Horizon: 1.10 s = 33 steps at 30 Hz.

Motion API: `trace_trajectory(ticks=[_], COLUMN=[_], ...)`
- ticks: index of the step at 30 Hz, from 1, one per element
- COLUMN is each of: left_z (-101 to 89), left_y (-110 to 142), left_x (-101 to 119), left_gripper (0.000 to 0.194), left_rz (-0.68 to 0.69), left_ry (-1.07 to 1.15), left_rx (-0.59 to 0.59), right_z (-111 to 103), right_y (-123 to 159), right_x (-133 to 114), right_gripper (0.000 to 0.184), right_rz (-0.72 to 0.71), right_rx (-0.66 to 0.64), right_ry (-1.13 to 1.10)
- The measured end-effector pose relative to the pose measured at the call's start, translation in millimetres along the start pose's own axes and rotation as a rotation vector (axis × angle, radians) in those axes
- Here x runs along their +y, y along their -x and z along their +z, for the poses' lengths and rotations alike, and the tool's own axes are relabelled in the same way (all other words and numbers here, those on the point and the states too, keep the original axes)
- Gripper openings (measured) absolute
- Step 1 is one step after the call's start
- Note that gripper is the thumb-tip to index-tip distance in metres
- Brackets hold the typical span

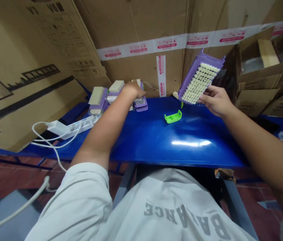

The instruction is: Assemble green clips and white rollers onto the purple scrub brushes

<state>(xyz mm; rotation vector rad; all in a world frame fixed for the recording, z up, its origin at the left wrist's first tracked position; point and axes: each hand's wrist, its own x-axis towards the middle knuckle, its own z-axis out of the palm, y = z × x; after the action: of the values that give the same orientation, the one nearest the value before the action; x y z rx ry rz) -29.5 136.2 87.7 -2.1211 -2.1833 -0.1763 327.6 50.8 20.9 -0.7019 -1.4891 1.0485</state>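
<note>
My right hand [215, 99] grips the lower edge of a purple brush [199, 80] with cream bristles and holds it tilted above the blue table [156, 140]. My left hand [132, 89] is closed over a purple brush [141, 103] at the back of the table, the nearest of several like brushes [101, 97] lined up there bristles up. A small green plastic clip [173, 117] lies on the table between my hands.
Large cardboard sheets [144, 30] wall off the back and left. Open cardboard boxes [264, 73] stand at the right. A white power strip [77, 126] with white cables lies at the table's left end.
</note>
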Motion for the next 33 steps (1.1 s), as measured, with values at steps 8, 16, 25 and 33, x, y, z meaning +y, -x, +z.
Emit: trace_trajectory(ticks=[8, 16, 25, 33], left_z=[-9.2, -18.4, -7.4, 15.9], left_y=[35, 65, 116, 121], left_x=[0, -8, 21, 13], left_gripper=[0.092, 0.079, 0.064, 0.058], left_rz=[-0.088, 0.041, 0.332, 0.437], left_ry=[-0.052, 0.106, -0.006, 0.048], left_rx=[0.145, 0.222, 0.232, 0.271], right_z=[6, 10, 13, 12], right_y=[1, 5, 6, 7], right_x=[-1, -7, -15, -22], right_gripper=[0.058, 0.060, 0.058, 0.044], right_rz=[0.008, 0.045, 0.118, 0.131], right_rx=[-0.003, -0.006, 0.024, 0.079], right_ry=[-0.034, -0.071, -0.169, -0.215])
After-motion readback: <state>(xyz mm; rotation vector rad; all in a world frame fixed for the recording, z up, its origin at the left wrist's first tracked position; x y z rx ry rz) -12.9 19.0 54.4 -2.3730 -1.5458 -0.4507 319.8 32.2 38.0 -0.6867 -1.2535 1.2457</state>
